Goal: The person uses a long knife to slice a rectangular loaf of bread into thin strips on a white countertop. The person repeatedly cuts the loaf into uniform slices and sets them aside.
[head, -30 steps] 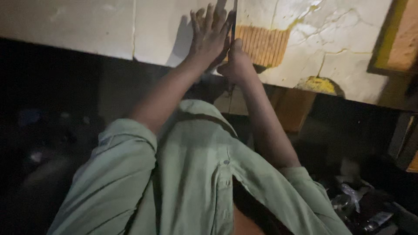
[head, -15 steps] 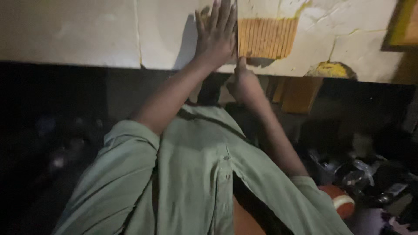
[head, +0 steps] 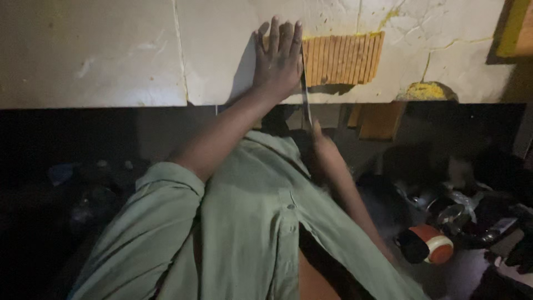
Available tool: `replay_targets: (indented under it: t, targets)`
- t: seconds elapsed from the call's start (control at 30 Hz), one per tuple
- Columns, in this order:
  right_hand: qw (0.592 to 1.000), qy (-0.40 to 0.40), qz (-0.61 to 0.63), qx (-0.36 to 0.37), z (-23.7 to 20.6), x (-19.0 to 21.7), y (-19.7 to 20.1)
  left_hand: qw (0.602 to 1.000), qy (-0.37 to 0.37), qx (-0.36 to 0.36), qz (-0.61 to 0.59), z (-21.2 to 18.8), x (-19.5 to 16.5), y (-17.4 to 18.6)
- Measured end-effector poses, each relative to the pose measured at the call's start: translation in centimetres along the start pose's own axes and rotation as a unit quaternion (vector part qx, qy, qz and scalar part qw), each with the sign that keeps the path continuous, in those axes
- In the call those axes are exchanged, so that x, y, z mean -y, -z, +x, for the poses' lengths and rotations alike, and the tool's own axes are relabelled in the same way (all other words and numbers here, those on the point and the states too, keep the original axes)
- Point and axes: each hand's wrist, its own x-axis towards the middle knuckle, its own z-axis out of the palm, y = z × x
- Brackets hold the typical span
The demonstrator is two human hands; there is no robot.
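Ribbed orange slab (head: 343, 58) just right of flat left-hand fingers (head: 276, 40), right hand (head: 322, 150) gripping knife (head: 305, 91)

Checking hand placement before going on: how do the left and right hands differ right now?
The left hand lies flat, fingers spread, on the pale slab beside the scored orange sheet. The right hand sits lower, in shadow, closed around a long thin blade. Both extend from green sleeves.

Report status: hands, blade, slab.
Left hand flat on the orange scored slab, pinning its left end. Right hand below the table edge, gripping a long knife, blade at the slab beside the left hand. Nothing blocking.
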Motion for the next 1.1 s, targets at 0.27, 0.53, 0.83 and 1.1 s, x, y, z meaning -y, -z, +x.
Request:
replay_targets:
  t: [0.27,0.53,0.83,1.1]
  targets:
    - [0.996,0.02,0.046,-0.08,9.3,5.5,7.3,1.0,-0.012,0.016,-0.009,0.0,0.5,2.2]
    - [0.992,0.087,0.089,-0.022,-2.1,5.6,4.9,0.999,-0.016,0.005,-0.047,-0.6,1.4,1.5]
    - [0.994,0.055,0.035,-0.09,9.0,1.6,1.3,0.981,0.014,0.189,-0.048,0.0,1.1,3.5]
    - [0.991,0.079,0.057,-0.093,3.6,7.5,6.1,0.998,-0.015,-0.021,-0.058,-1.3,2.3,1.4]
